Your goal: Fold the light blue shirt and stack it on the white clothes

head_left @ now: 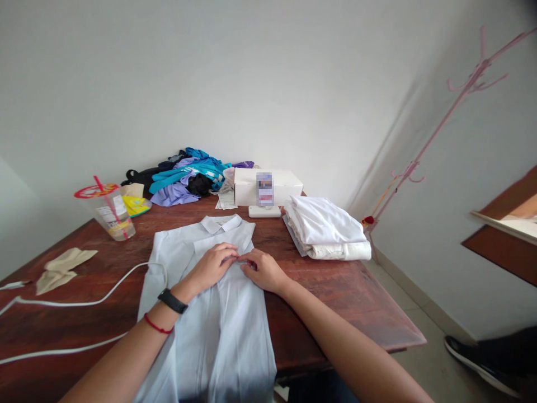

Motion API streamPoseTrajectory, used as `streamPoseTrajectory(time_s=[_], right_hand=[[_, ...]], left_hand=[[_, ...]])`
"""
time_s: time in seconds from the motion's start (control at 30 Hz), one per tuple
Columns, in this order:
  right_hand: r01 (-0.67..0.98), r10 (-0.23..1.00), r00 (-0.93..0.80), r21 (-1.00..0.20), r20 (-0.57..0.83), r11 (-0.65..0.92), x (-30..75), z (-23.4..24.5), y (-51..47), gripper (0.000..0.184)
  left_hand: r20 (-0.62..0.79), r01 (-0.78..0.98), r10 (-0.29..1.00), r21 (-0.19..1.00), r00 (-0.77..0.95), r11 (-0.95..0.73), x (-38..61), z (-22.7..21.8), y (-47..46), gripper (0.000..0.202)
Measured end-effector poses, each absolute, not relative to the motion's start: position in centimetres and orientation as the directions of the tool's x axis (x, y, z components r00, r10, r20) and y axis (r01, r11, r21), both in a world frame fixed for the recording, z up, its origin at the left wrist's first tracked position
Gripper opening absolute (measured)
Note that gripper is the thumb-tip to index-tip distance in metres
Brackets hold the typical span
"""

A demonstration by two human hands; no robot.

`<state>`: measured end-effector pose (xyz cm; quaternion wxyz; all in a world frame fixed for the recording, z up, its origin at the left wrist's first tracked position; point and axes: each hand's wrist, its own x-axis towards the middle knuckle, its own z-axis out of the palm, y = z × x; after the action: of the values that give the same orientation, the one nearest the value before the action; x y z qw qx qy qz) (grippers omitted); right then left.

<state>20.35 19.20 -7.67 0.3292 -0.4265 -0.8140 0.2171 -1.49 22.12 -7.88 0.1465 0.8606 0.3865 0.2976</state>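
Note:
A white collared shirt (210, 336) lies lengthwise on the dark wooden table (331, 313), its collar toward the wall and its lower end hanging toward me. My left hand (215, 263), with a black band and a red cord at the wrist, bends its fingers down onto the upper front of the shirt. Against it, fingertips nearly meeting, my right hand (264, 270) pinches the cloth near the shirt's right edge. A white cable (92, 303) loops over the shirt's left side.
Folded white clothes (327, 226) are stacked at right. Behind stand a white box (277, 187), a small white device (264, 212) and heaped clothes (188, 176). A plastic cup (111, 212) and beige cloth (62, 268) sit left. A pink coat rack (440, 120) leans in view beyond the table.

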Motion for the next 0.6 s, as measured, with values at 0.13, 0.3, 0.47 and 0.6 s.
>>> streamPoseTrajectory(time_s=[0.13, 0.3, 0.47, 0.6], right_hand=[[0.555, 0.836, -0.423, -0.629, 0.349, 0.544, 20.3, -7.7, 19.3, 0.025], [0.574, 0.836, -0.430, -0.610, 0.342, 0.545, 20.3, -7.8, 19.3, 0.022], [0.567, 0.827, -0.440, -0.606, 0.351, 0.559, 20.2, -7.8, 19.4, 0.023], [0.567, 0.833, -0.426, -0.613, 0.353, 0.550, 20.3, -7.6, 19.6, 0.019]], left_hand=[[0.396, 0.582, 0.750, 0.473, 0.530, -0.661, -1.4, -7.8, 22.0, 0.025], [0.392, 0.594, 0.741, 0.443, 0.546, -0.672, -1.0, -7.5, 21.7, 0.026], [0.399, 0.607, 0.758, 0.454, 0.517, -0.653, -0.8, -8.0, 21.6, 0.024], [0.326, 0.710, 0.804, 0.381, 0.497, -0.593, -1.0, -8.9, 21.8, 0.041]])
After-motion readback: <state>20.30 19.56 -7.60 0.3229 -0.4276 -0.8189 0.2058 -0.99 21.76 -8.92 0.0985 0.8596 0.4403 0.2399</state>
